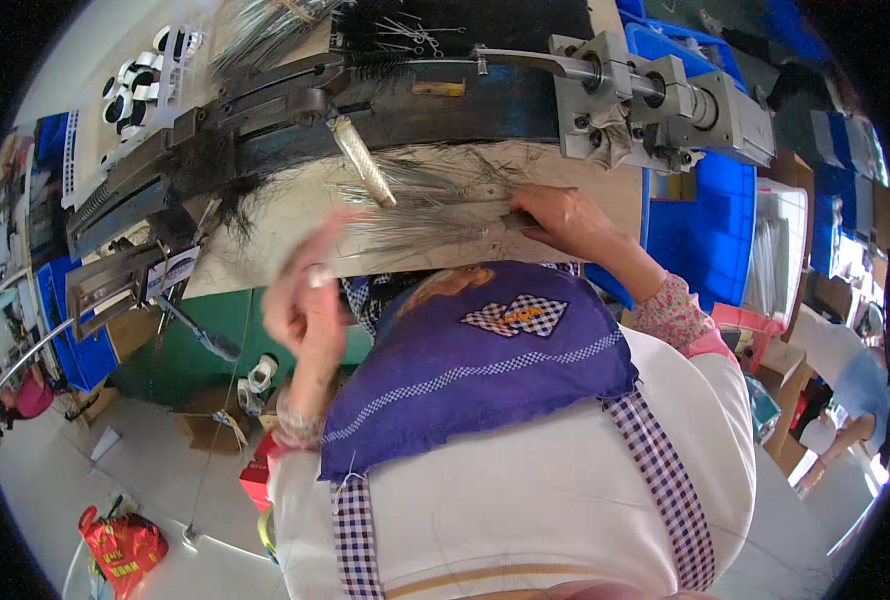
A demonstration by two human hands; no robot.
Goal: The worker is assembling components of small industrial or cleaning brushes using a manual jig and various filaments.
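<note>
On the bench, a loose spread of thin metal wires [425, 228] lies in front of me. My right hand [563, 220] is at the right end of these wires, its fingers curled closed around the wire ends. My left hand [310, 300] is raised at the bench's front edge, left of the wires. Motion smears its fingers, so its hold does not show. Just behind the wires, a lever handle wrapped in pale tape [363, 160] slants down from the dark metal machine [475, 115]. A dark bristled twisted-wire piece [390, 65] is stretched along the machine toward its spindle [645, 88].
Small looped wire brushes [415, 38] lie behind the machine, near a tied wire bundle [270, 30]. A white crate [115, 110] holds black-and-white rolls at the left. Blue bins [700, 225] stand on the right. A red bag [125, 550] sits on the floor.
</note>
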